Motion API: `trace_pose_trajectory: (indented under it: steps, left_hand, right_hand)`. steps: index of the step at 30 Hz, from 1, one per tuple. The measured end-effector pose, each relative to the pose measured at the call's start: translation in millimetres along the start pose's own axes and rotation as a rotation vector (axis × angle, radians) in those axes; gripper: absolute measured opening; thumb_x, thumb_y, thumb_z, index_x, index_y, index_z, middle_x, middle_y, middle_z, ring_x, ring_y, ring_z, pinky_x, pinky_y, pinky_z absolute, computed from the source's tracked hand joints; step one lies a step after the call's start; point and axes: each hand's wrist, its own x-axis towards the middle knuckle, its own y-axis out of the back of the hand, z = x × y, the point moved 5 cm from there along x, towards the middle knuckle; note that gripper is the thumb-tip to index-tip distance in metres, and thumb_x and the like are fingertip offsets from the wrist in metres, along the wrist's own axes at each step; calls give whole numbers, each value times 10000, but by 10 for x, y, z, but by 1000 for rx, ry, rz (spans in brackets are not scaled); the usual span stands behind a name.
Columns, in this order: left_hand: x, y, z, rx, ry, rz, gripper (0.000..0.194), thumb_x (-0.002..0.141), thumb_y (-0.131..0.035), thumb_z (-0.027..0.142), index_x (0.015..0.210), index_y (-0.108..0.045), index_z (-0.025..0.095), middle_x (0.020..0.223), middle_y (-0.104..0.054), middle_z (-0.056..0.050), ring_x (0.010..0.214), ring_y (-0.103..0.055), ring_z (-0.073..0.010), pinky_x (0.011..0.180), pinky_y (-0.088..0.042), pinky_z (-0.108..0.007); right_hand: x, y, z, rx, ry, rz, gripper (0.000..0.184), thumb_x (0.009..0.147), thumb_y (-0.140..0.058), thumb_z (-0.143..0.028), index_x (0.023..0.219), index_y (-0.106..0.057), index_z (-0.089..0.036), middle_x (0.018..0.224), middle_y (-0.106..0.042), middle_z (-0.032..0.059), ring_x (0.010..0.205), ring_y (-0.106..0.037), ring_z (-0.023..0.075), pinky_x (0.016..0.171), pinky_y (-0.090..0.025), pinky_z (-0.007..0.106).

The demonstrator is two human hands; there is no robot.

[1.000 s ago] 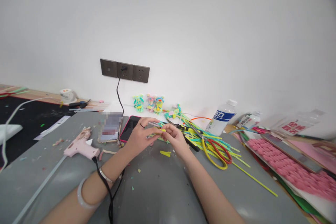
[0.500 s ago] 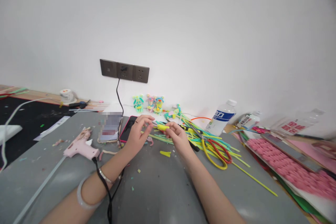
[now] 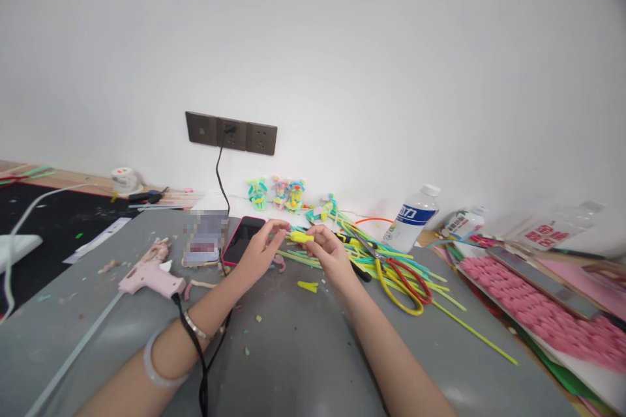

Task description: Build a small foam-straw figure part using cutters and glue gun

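Currently, in the head view, our right hand (image 3: 331, 254) pinches the yellow piece (image 3: 300, 237) above the grey table (image 3: 293, 358). Our left hand (image 3: 260, 251) is at its left end; we cannot tell whether those fingers grasp it. The scissors (image 3: 382, 260) lie to the right, the glue gun (image 3: 152, 276) to the left.

Bright, diffuse light; faint tabletop glare; edges stretched, blurred.
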Motion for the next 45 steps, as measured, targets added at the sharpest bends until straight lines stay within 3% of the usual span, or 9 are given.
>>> trace_pose_trajectory:
  steps: [2, 6, 10, 17, 22, 28, 38, 45]
  left_hand:
    - [-12, -15, 51, -49, -16, -31, 316, 924, -479, 425, 1074, -619, 185, 1022, -671, -85, 931, -631, -207, 726, -529, -283]
    - [-17, -59, 94, -80, -2, -88, 326, 822, -621, 424, 1019, -649, 166, 925, -656, -68, 756, -612, -178, 535, -523, -239]
    - [-17, -57, 124, -57, -21, -75, 267, 818, -620, 382, 958, -661, 158, 925, -648, -61, 653, -568, -132, 494, -523, -222]
    - [-14, -6, 110, -27, -29, -26, 198, 799, -630, 316, 922, -641, 162, 899, -651, -47, 659, -573, -131, 518, -505, -211]
    - [27, 29, 72, -133, -39, 31, 221, 776, -661, 333, 897, -645, 148, 892, -667, -63, 755, -613, -162, 667, -508, -257]
    - [22, 35, 78, -269, 75, 56, 279, 753, -701, 406, 890, -672, 165, 791, -661, -23, 743, -607, -163, 646, -480, -245]
    - [-1, -33, 7, -364, 220, -13, 316, 721, -730, 428, 872, -686, 154, 724, -630, -13, 668, -587, -141, 542, -473, -214]
    - [-9, -39, 27, -361, 238, -20, 309, 713, -736, 415, 864, -676, 153, 702, -608, -5, 617, -566, -121, 506, -475, -203]
  right_hand:
    - [-4, -17, -8, -8, 3, -23, 322, 744, -739, -461, 884, -577, -220, 682, -565, -24, 639, -541, 140, 579, -384, 248]
    - [-13, -59, -44, -16, 24, -66, 320, 747, -743, -471, 871, -582, -223, 703, -558, -21, 614, -498, 130, 585, -379, 258]
    - [-16, -83, -57, -20, 24, -89, 316, 755, -741, -473, 881, -590, -227, 709, -569, -14, 617, -497, 136, 584, -381, 265]
    - [-4, -72, -13, -34, 3, -100, 358, 760, -745, -424, 1040, -619, -241, 704, -525, -32, 588, -483, 122, 589, -396, 270]
    - [8, -13, 4, -5, 9, -8, 445, 755, -735, -437, 1112, -555, -241, 700, -513, -43, 564, -435, 115, 551, -350, 259]
    - [24, 61, -1, 193, -11, 115, 242, 803, -652, -413, 921, -573, -217, 579, -254, -84, 497, -216, 100, 469, -195, 246]
    - [-8, -37, -55, 337, -103, 12, 287, 764, -707, -367, 954, -548, -223, 586, -265, -92, 496, -229, 93, 513, -270, 251]
    - [-9, 1, -6, 191, -61, 10, 342, 777, -726, -432, 971, -527, -232, 552, -276, -110, 473, -210, 84, 511, -240, 251]
